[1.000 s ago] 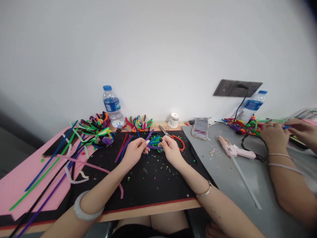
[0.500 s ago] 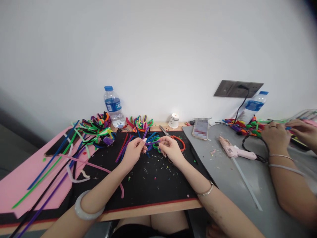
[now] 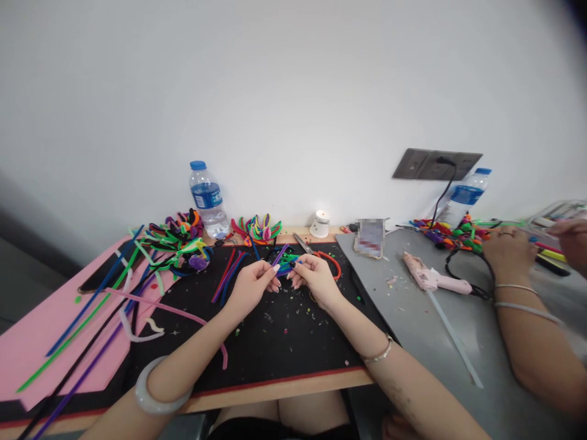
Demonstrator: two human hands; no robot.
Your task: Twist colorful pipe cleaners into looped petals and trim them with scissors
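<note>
Over the black mat (image 3: 275,348), my left hand (image 3: 258,282) is closed in a pinch on a purple pipe cleaner (image 3: 279,253), whose end sticks up past the fingertips. My right hand (image 3: 316,280) pinches close beside it, on a blue-purple part of what looks like the same pipe cleaner; the fingers partly hide the join. Just behind the fingers lie green and blue pipe cleaner pieces (image 3: 288,259). Orange-handled scissors (image 3: 337,264) rest beyond my right hand. Left of my left hand are cut red, purple and blue pipe cleaners (image 3: 228,281).
A water bottle (image 3: 208,205) and bundles of looped pipe cleaners (image 3: 177,235) stand along the wall. Long pipe cleaners cross a pink board (image 3: 50,333) at left. Rightward are a paper cup (image 3: 320,224), a pink glue gun (image 3: 433,279) and a co-worker's hand (image 3: 509,250).
My fingertips have come slightly closer together, and less of the purple pipe cleaner shows between them. One of the co-worker's hands has moved right, away from the other. The view has shifted slightly.
</note>
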